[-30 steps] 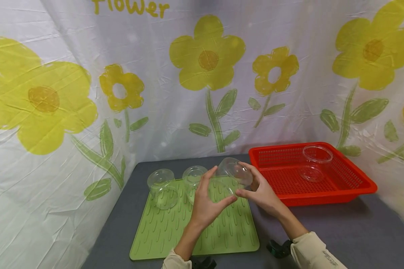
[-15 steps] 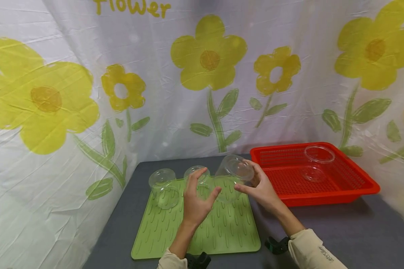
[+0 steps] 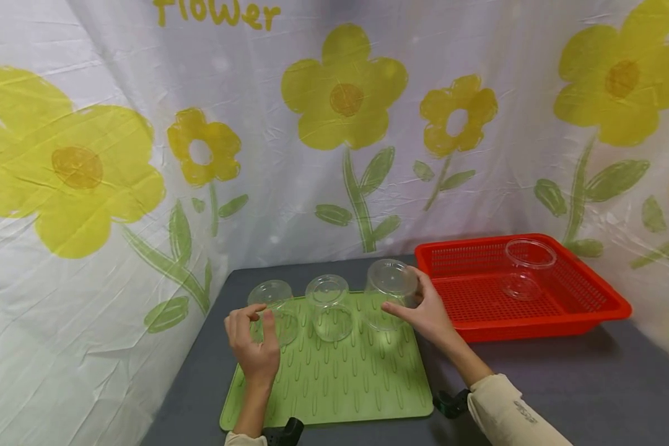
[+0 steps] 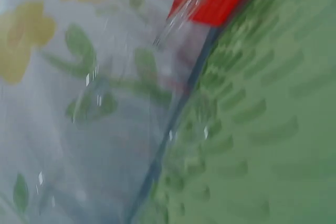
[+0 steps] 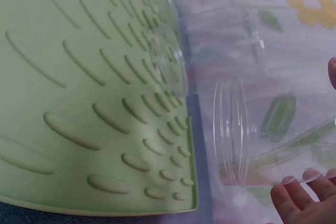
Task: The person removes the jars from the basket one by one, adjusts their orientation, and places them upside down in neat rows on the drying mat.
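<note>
My right hand [image 3: 432, 316] grips a clear plastic jar [image 3: 389, 291] by its right side, thumb in front. The jar is upside down over the back right of the green ridged mat [image 3: 340, 390]; in the right wrist view its rim [image 5: 231, 132] shows a gap from the mat. My left hand [image 3: 254, 347] holds nothing, fingers loosely bent, in front of the leftmost clear jar [image 3: 270, 292] and partly covering it. Another clear jar [image 3: 329, 303] stands inverted between them on the mat. The left wrist view is blurred.
A red perforated plastic basket [image 3: 535, 325] stands on the dark grey table [image 3: 535, 384], right of the mat. Inside it a single clear jar [image 3: 526, 266] stands with its rim up. A white curtain [image 3: 267, 204] with yellow flowers hangs behind.
My left hand has let go of the jar and moved left across the mat. My right hand has turned the tilted jar rim-down and lowered it slightly toward the mat.
</note>
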Demonstrator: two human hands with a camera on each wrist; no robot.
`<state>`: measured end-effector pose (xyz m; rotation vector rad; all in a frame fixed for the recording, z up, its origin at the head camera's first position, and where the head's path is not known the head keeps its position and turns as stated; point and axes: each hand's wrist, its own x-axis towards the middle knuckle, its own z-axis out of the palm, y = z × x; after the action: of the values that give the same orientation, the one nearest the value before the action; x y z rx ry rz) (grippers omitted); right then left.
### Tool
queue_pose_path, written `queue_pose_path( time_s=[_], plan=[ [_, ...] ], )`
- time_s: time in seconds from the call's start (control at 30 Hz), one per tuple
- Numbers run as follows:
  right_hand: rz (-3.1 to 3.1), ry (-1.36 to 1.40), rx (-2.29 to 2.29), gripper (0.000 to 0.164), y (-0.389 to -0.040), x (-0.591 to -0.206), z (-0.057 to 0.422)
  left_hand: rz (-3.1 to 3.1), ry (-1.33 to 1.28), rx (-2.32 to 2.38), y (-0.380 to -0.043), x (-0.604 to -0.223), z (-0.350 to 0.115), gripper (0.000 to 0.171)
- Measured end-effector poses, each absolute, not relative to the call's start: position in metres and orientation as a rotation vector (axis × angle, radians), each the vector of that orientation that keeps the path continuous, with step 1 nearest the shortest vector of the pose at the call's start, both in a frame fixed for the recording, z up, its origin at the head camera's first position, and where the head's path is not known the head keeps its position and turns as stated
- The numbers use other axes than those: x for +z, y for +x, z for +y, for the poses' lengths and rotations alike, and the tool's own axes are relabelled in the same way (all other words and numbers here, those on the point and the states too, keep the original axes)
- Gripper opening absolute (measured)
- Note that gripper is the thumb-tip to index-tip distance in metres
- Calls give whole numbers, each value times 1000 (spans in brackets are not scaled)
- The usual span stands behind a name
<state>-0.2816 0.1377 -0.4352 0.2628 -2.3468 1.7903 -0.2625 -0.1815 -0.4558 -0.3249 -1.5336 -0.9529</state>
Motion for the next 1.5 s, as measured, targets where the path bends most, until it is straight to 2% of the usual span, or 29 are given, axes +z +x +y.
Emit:
queue_pose_path(
  time_s=[0.27, 0.53, 0.67, 1.27, 1.5],
  plan=[
    [-2438, 189, 1667, 107, -291, -449, 131, -1693, -40, -940, -248, -481, -223, 18],
    [-2484, 160, 1646, 110, -297, -465, 126, -2143, 379, -965, -232, -497, -240, 31],
    [-2495, 160, 1629, 109, -300, -468, 123, -2436, 503, -971, -228, -501, -246, 40],
    [-2524, 164, 1555, 107, -306, -470, 117, -2885, 527, -990, -227, -513, -252, 61],
    [-2534, 175, 1561, 116, -306, -464, 116, -2913, 507, -967, -228, -514, -252, 64]
  ],
)
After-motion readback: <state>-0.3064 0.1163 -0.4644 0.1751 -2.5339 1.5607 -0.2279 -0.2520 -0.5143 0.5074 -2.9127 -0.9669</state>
